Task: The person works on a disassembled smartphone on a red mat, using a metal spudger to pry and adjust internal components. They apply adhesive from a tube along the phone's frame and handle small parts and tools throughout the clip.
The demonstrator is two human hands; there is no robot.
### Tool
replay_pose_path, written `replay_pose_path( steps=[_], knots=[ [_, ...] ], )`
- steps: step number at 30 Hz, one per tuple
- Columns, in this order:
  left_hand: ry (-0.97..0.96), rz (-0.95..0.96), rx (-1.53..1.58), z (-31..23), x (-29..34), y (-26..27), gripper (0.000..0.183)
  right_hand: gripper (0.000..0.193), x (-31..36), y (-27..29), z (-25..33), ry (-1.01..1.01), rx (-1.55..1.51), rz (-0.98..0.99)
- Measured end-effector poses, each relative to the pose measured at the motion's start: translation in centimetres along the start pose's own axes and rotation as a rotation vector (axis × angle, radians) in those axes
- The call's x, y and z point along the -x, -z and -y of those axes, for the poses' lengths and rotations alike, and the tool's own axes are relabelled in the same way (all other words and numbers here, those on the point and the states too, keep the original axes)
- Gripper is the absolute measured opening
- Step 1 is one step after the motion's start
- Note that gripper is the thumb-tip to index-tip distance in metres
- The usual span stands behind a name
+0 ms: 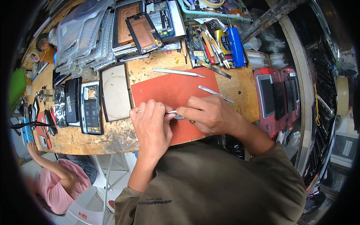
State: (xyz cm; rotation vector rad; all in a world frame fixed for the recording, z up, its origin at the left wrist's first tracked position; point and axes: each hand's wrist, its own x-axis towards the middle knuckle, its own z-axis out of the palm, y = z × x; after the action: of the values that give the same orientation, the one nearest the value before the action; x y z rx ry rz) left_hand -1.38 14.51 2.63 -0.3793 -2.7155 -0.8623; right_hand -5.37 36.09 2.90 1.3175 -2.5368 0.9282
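Observation:
Both of my hands meet over a red-orange work mat (157, 90). My left hand (152, 123) is closed, with a thin metal tool (171, 111) between its fingers; a short end sticks out on the left. Opposite it, my right hand (210, 114) is pinched closed near that tool's tip. A small greyish piece (180, 117) shows between the fingertips, mostly hidden, so its kind is unclear. Beyond the hands lie metal tweezers (176, 72). A slim metal tool (215, 93) rests just past my right hand.
Opened phones (91, 107) and a pale tray (115, 92) lie left. Bubble-wrapped parts (80, 41) and phone frames (144, 32) are stacked behind. A tool holder (217, 43) stands back right, beside red-cased devices (268, 97). A person in pink (65, 183) sits lower left.

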Motion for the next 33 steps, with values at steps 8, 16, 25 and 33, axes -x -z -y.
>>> replay_pose_path(
  steps=[8,16,25,33],
  knots=[
    [0.008,0.010,-0.006,0.0,-0.1,-0.1,0.015,0.035,-0.5,0.3,-0.2,-0.003,-0.046,0.050],
    [0.017,0.000,0.009,0.1,0.1,-0.1,0.015,0.036,-0.6,0.3,-0.1,-0.013,-0.056,0.042],
    [-0.076,-0.078,0.139,1.6,0.3,-0.3,0.024,0.039,-0.9,0.2,-0.8,-0.047,-0.094,0.043],
    [-0.083,-0.104,0.118,3.0,0.7,-1.4,0.035,0.035,-0.8,-0.6,-2.1,-0.155,-0.259,0.051]
  ],
)
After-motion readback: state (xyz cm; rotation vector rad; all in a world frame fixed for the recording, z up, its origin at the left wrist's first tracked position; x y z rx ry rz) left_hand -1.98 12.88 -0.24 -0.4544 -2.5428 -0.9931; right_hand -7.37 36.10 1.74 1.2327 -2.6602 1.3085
